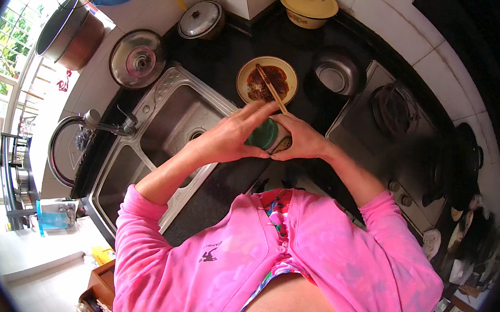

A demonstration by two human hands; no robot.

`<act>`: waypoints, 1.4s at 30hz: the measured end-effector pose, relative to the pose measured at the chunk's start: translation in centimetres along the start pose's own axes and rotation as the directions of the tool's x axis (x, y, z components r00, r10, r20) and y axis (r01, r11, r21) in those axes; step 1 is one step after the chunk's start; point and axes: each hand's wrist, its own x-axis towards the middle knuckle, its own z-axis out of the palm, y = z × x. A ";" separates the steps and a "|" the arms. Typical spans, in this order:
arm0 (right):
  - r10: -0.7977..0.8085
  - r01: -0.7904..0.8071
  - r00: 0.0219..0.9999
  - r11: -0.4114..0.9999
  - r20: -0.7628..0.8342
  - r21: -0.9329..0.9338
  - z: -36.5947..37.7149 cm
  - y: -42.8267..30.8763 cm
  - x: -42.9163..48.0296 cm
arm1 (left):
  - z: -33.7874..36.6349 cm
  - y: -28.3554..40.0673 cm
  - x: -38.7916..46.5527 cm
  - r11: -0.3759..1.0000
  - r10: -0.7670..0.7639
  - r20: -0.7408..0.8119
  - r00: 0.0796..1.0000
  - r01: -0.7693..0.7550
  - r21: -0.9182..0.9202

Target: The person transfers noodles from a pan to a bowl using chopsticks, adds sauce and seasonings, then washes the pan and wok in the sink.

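Note:
Close in front of my body I have a small jar (279, 136) with a green lid (265, 133) between both hands. My right hand (302, 136) wraps around the jar's labelled body. My left hand (229, 138) spans the lid, its thumb at the near side and its fingers over the far side. Just beyond the hands sits a cream enamel bowl (241, 83) with dark red sauce (280, 75) and a pale powder in it. Wooden chopsticks (271, 86) lean in the bowl, with their near ends by my fingers.
A double-basin steel sink (177, 113) with a curved faucet (60, 137) lies left. To the right are a metal bowl (336, 76) and a gas stove (357, 116). Lidded pots (202, 20), a yellow enamel pot (308, 8) and a round metal lid (137, 58) stand along the wall.

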 end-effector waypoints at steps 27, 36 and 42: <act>0.711 -0.499 0.703 0.512 -0.018 0.699 0.7 16.9 3.9 | -1.8 -29.8 16.6 0.605 -0.480 -0.571 0.666 0.722 0.335; 0.706 -0.336 0.680 0.540 -0.198 0.772 2.1 15.4 3.8 | -1.9 -30.6 18.1 0.580 -0.361 -0.597 0.716 0.674 0.458; 0.750 -0.356 0.611 0.545 -0.252 0.759 3.2 14.9 1.5 | -0.9 -24.2 14.6 0.732 -0.188 -0.658 0.729 0.551 0.402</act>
